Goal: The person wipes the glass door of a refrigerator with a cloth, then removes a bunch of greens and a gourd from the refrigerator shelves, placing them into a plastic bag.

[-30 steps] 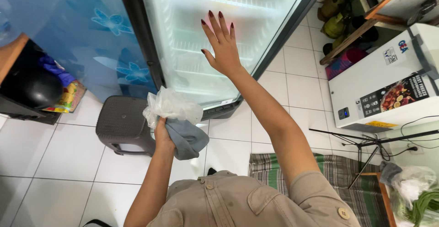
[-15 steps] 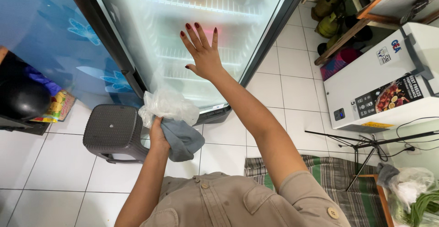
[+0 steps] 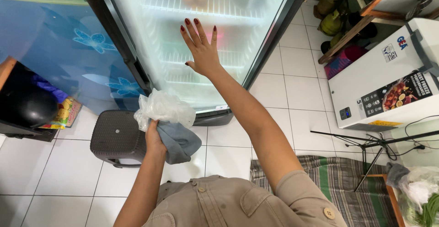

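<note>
Fingers (image 3: 194, 31) spread on glass-door fridge (image 3: 256, 30) holding lit wire shelves (image 3: 228, 10).

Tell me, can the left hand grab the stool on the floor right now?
Probably not yet. The left hand is already full, clutching a grey cloth and a clear plastic bag. The stool sits just beside and below it, with nothing between.

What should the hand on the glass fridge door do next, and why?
Probably bring the grey cloth up to the glass door. The right hand lies flat and open on the misty glass with nothing in it, while the left hand grips the cloth and a crumpled clear plastic bag lower down, away from the glass.
</note>
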